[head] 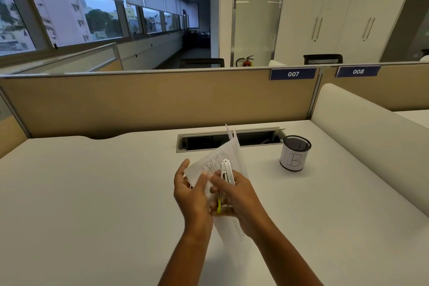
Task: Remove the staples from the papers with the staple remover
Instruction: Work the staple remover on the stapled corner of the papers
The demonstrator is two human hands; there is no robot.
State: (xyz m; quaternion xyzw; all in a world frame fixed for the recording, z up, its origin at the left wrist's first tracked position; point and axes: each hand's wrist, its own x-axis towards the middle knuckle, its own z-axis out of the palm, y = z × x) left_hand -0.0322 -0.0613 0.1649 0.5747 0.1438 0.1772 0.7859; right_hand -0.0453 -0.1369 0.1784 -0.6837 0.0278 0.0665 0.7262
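At a white office desk [92, 193] bounded by a tan partition [151, 102] along its far edge and a pale padded divider [362, 132] on its right side, a person holds a sheaf of printed papers [228, 158] above the desktop with both bare hands. Broad bare surface lies to the left of the hands and toward the near edge; to the right there is less room, with a black mesh pen cup [295, 153] marked with a handwritten letter standing near the divider. A long cable slot [232, 139] is cut into the desk just behind the papers, running parallel to the far partition.

The papers are raised off the desk and tilted, their long axis running from the near end, between the wrists, up and away toward the cable slot, with loose top corners fanning upward. The left hand [192, 195] is curled partway around the papers' left edge, thumb on the printed face, fingers behind. The right hand [239, 197] is closed around the staple remover [225, 176], its metal blades pointing up and away along the sheets and lying against the printed page, a yellow-green handle showing at the lower end between the two hands. Whether the blades have caught a staple cannot be told.
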